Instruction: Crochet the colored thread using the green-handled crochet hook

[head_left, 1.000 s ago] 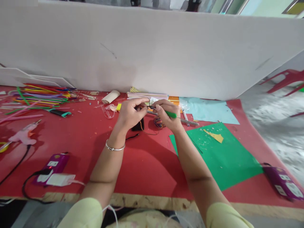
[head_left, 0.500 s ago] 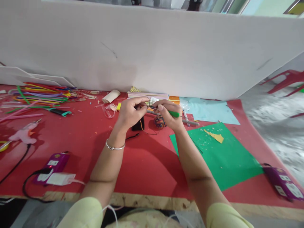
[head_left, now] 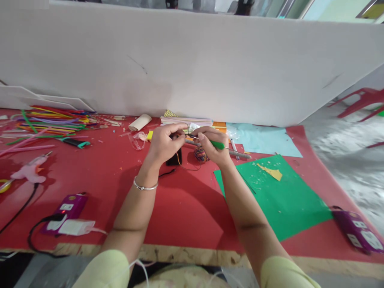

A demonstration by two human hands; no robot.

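Left hand: my left hand (head_left: 163, 143) is closed, fingers pinched on a small piece with thin wire at about 12 o'clock, over the far middle of the surface (head_left: 180, 208).
Right hand: my right hand (head_left: 213, 149) is closed around a green-handled tool (head_left: 216, 144), thumb and forefinger pressing its front end.
Tool axis: its long axis runs from 3 o'clock toward 9 o'clock, the thin metal tip pointing at my left fingertips.
Key relation: tool tip and pinched piece nearly meet between the hands; whether they touch, I cannot tell.
Wire: a thin orange wire (head_left: 179, 158) hangs from my left fingers toward a small black box (head_left: 175, 159) lying just below them.
Thread ball: a round, multicoloured ball of thread (head_left: 200, 154) lies just under my right hand.
Nearer hand: the left is nearer the black box, the right nearer the ball.
Textures: the surface is matt red; a smooth green paper sheet (head_left: 282, 196) lies at 4 o'clock, speckled with scraps.
Far left: a pile of coloured straws (head_left: 51, 120) at 10 o'clock, thin and glossy.
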